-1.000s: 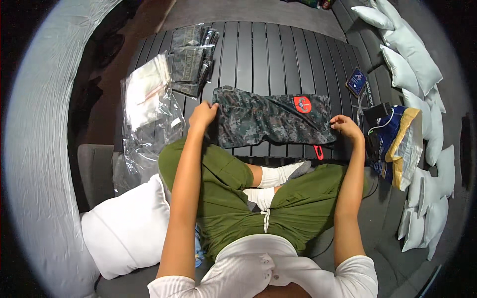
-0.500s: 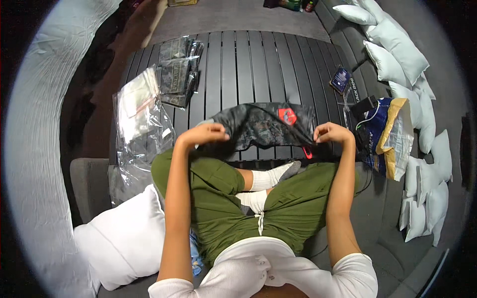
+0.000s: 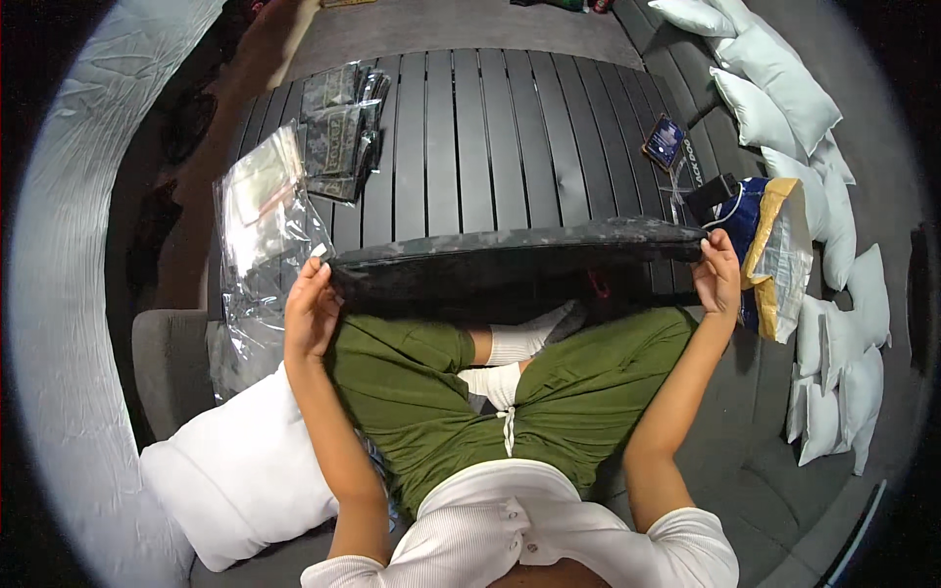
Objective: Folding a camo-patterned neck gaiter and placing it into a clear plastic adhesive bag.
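A dark camouflage cloth item (image 3: pixel 510 257) is stretched out sideways between my two hands, just above the table's near edge. Its patterned upper edge shows, with a plain black face below. A small red loop (image 3: pixel 600 284) shows faintly behind or on its lower right part. My left hand (image 3: pixel 312 299) pinches the left corner between thumb and fingers. At the opposite corner my right hand (image 3: pixel 718 269) grips in the same way. What exact kind of item it is, I cannot tell.
The black slatted table (image 3: pixel 490 137) lies ahead. On its left are folded camouflage items in clear packets (image 3: pixel 338 137) and clear plastic bags (image 3: pixel 265 206). To the right stand a blue and gold bag (image 3: pixel 774 255) and a dark card-like packet (image 3: pixel 667 142). White pillows (image 3: pixel 245 470) lie around.
My hands have moved apart and taken hold of the cloth's two ends. The item is now pulled taut and lifted, its red patch turned out of sight.
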The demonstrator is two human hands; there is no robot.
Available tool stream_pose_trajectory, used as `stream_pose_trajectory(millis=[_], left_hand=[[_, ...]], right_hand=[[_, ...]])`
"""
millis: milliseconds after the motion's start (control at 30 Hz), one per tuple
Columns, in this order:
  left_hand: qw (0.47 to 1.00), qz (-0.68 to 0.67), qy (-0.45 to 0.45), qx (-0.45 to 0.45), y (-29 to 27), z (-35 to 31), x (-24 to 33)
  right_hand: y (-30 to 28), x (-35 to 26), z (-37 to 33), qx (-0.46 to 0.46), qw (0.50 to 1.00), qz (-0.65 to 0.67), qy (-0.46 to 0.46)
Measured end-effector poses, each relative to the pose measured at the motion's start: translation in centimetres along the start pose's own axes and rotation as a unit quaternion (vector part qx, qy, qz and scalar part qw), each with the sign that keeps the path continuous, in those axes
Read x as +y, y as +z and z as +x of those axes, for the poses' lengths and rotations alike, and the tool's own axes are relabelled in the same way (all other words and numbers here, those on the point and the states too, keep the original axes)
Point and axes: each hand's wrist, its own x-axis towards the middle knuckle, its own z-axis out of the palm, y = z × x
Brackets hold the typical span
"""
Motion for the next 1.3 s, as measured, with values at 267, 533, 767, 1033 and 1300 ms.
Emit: stream_pose_trajectory(millis=[267,533,767,1033,1300], left_hand=[[0.982,-0.003,-0.021,0.187,1.6,-1.9,0.5],[0.986,-0.004,0.012,0.166,0.7,-2.3,1.2],[0.989,0.039,0.009,0.142,4.2,-2.1,1.6],[0.857,0.485,-0.005,0.175,3.6,-2.2,0.0],[0.905,0.416,-0.070,0.052,7.5,-1.5,-0.8]], right_hand=[[3.1,-2.1,-4.5,0.057,0.994,-0.021,-0.089],[6.5,-3.8,-7.2,0.031,0.996,-0.056,-0.069],[8.5,-4.6,-8.7,-0.056,0.995,-0.043,-0.071],[10.4,-5.0,-10.6,-0.166,0.982,-0.095,-0.003],[6.1,-4.8,-10.6,-0.151,0.973,-0.157,-0.073]])
